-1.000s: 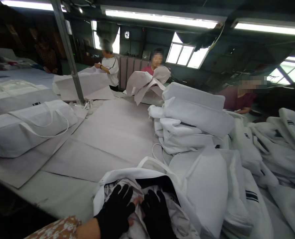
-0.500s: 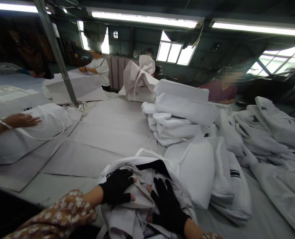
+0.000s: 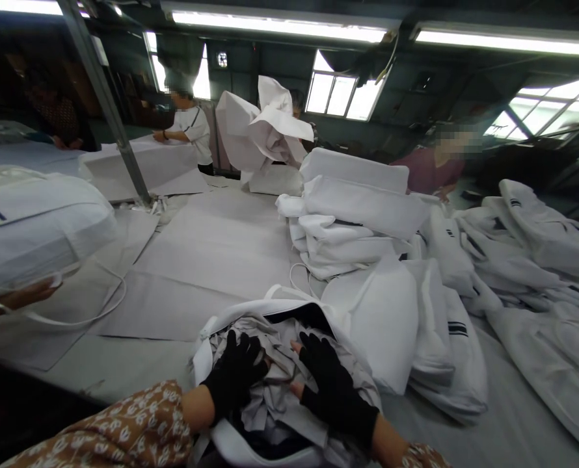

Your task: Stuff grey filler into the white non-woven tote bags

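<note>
An open white fabric bag lies at the table's near edge, its mouth facing me, stuffed with crumpled grey-white paper. My left hand, in a black fingerless glove, presses flat on the paper inside the bag's left side. My right hand, gloved the same way, rests spread on the paper at the right side. Both hands have fingers apart and grip nothing that I can see.
Stuffed white bags are piled to the right and far right. Grey paper sheets cover the table. At left another person's hand lifts a stuffed bag. Several people work at the far side; a metal pole stands left.
My hands moved deeper into the bag and pressed the paper down. The person at left lifted their stuffed bag off the table. A far worker raised a large paper sheet.
</note>
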`<action>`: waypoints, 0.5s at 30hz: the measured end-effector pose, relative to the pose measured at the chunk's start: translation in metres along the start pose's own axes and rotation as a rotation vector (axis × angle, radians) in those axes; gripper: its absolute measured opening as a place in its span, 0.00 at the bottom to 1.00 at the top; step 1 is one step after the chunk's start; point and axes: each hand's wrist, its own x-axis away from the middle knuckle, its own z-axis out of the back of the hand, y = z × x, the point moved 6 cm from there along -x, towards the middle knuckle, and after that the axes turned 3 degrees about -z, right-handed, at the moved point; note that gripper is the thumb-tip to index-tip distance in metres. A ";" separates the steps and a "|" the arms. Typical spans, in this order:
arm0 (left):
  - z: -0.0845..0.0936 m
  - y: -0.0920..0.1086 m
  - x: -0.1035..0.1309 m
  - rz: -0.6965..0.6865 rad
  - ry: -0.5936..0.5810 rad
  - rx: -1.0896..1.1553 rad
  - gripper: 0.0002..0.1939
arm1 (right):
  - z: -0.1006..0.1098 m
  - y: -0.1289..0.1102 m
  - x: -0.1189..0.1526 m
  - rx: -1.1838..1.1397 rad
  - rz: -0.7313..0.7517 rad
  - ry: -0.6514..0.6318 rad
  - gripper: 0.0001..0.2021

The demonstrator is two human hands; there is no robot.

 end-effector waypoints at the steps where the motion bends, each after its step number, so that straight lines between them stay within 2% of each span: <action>1: 0.000 0.002 0.003 0.017 -0.006 0.003 0.43 | 0.004 -0.005 0.002 -0.020 0.041 -0.049 0.38; 3: 0.003 0.002 0.014 0.045 -0.008 0.023 0.41 | 0.005 -0.016 0.009 -0.047 0.177 -0.151 0.46; 6: 0.016 -0.002 0.028 0.005 -0.028 0.084 0.43 | -0.008 -0.022 0.020 -0.061 0.288 -0.198 0.42; 8: 0.037 -0.006 0.029 -0.048 0.012 0.142 0.43 | -0.020 -0.017 0.021 -0.030 0.296 -0.139 0.39; 9: 0.055 -0.010 0.025 -0.040 0.097 0.172 0.40 | -0.028 -0.014 0.021 0.007 0.321 -0.096 0.39; 11: 0.094 -0.019 0.011 0.072 0.353 0.203 0.34 | -0.041 -0.010 0.017 0.147 0.411 0.052 0.38; 12: 0.111 -0.024 0.001 0.159 0.474 0.196 0.35 | -0.045 -0.009 0.014 0.256 0.451 0.172 0.36; 13: 0.121 -0.025 -0.013 0.225 0.521 0.177 0.39 | -0.050 -0.008 0.011 0.377 0.488 0.307 0.32; 14: 0.125 -0.025 -0.031 0.256 0.499 0.170 0.43 | -0.053 -0.009 0.009 0.493 0.518 0.444 0.30; 15: 0.124 -0.024 -0.051 0.249 0.416 0.186 0.45 | -0.056 -0.009 0.007 0.574 0.527 0.556 0.28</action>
